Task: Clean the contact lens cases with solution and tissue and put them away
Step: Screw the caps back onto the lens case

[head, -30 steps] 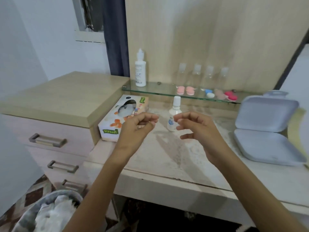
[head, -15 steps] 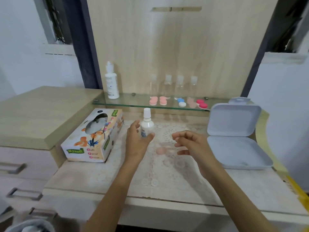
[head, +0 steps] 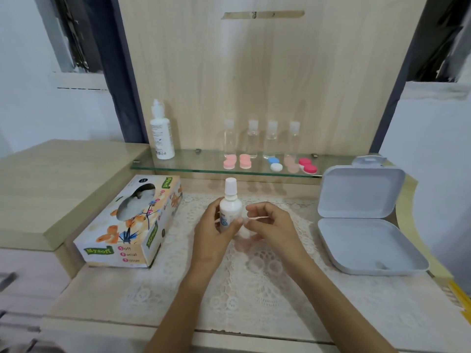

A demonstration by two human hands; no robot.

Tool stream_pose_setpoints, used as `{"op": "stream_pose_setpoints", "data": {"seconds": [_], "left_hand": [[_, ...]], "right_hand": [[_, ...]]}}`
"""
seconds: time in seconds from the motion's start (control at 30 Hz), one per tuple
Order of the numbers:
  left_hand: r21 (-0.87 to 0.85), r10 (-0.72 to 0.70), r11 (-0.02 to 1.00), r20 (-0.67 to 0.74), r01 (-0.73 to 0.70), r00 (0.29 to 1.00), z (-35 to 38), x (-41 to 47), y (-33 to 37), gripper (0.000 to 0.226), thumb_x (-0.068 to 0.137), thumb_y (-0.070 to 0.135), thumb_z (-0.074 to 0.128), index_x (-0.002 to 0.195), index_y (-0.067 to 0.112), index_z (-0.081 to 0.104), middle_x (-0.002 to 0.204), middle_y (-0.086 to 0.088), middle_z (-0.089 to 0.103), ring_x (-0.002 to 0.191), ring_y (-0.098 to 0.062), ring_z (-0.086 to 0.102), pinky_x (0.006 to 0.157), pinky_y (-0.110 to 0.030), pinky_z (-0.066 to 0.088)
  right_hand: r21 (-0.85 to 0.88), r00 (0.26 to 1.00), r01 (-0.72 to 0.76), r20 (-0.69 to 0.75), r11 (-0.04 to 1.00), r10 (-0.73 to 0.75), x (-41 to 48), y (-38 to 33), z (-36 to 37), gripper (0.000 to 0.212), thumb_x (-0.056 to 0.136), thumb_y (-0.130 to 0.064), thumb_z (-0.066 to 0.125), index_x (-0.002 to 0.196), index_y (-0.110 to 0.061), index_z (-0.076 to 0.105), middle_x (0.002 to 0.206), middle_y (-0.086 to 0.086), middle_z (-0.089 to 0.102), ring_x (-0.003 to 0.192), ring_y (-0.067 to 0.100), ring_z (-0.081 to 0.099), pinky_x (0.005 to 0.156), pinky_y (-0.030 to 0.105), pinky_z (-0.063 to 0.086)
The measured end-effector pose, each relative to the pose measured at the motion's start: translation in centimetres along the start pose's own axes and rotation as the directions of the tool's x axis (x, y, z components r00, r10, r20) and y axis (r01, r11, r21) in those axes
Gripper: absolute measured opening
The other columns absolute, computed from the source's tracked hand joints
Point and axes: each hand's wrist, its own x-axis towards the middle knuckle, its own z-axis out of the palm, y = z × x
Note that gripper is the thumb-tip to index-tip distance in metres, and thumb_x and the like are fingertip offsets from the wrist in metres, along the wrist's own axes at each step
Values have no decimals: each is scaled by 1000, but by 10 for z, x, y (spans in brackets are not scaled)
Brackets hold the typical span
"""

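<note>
L hand (head: 212, 234) was wrapped round the small solution bottle (head: 230, 208), upright over the lace mat (head: 254, 284). R hand (head: 274, 226) was right beside it w/ fingers curled, couldn't tell if it held anything tbh. Lens cases (head: 245, 161) sat on the glass shelf (head: 183, 166), tissue box (head: 132, 225) off to the left.

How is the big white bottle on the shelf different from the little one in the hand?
The big bottle is taller, the little bottle squat. The big bottle stands untouched on the glass shelf; the left hand grips the little bottle. The big bottle ends in a pointed nozzle, the little one in a flat cap. Both are white and upright.
</note>
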Motion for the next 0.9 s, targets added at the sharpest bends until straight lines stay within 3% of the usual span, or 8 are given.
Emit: {"op": "stream_pose_setpoints", "data": {"seconds": [0.17, 0.33, 0.47, 0.57, 0.7, 0.8, 0.9], "left_hand": [[-32, -12, 999, 69, 14, 998, -2, 1, -3, 63, 73, -3, 73, 109, 44, 50, 104, 21, 62, 94, 14, 57, 74, -6, 44], [-111, -43, 993, 77, 51, 996, -4, 3, -2, 58, 81, -14, 55, 111, 35, 55, 108, 14, 63, 96, 4, 61, 74, -9, 47], [-270, -90, 958, 51, 100, 995, -9, 4, 6, 46, 85, -9, 45, 119, 19, 61, 113, 6, 66, 99, 0, 62, 75, -12, 49], [-332, -63, 940, 42, 74, 997, -10, 7, 21, 33, 90, 3, 52, 120, 16, 60, 112, 7, 67, 99, 1, 62, 72, -9, 46], [-190, 16, 982, 33, -10, 999, -9, 21, 32, 35, 78, 33, 72, 113, 28, 65, 108, 12, 68, 105, -6, 61, 88, -21, 44], [-118, 58, 991, 20, -55, 998, -9, 29, 40, 25, 79, 19, 72, 104, 21, 68, 103, 7, 69, 96, 4, 60, 78, -3, 39], [-92, 98, 991, 30, -95, 995, -12, 32, 42, 23, 79, 16, 71, 102, 17, 69, 100, 5, 70, 93, 5, 61, 76, 0, 37]], "right_hand": [[-61, 998, 51, 45, 997, -48, 14, -2, 14, 32, 76, -15, 74, 103, -29, 65, 102, -11, 67, 90, 9, 62, 72, 28, 52], [-78, 988, 115, 115, 990, -106, 18, 2, 14, 35, 75, -22, 78, 107, -30, 66, 102, -15, 69, 93, 5, 62, 79, 22, 48], [-60, 980, 153, 139, 986, -143, 18, 9, 13, 36, 76, -24, 78, 109, -31, 66, 105, -14, 69, 97, 10, 62, 88, 32, 51], [-53, 977, 164, 148, 985, -155, 20, 12, 13, 36, 76, -25, 77, 110, -31, 65, 106, -13, 68, 97, 11, 61, 90, 38, 51], [-50, 976, 169, 149, 984, -160, 22, 14, 13, 35, 77, -26, 76, 109, -33, 64, 103, -14, 68, 95, 10, 62, 87, 36, 53], [-48, 976, 164, 152, 985, -155, 23, 14, 12, 36, 77, -28, 77, 110, -33, 64, 103, -15, 68, 94, 6, 62, 85, 31, 52], [-56, 976, 165, 156, 985, -154, 24, 14, 11, 37, 75, -29, 78, 109, -33, 64, 102, -15, 69, 94, 5, 62, 84, 27, 49]]}}
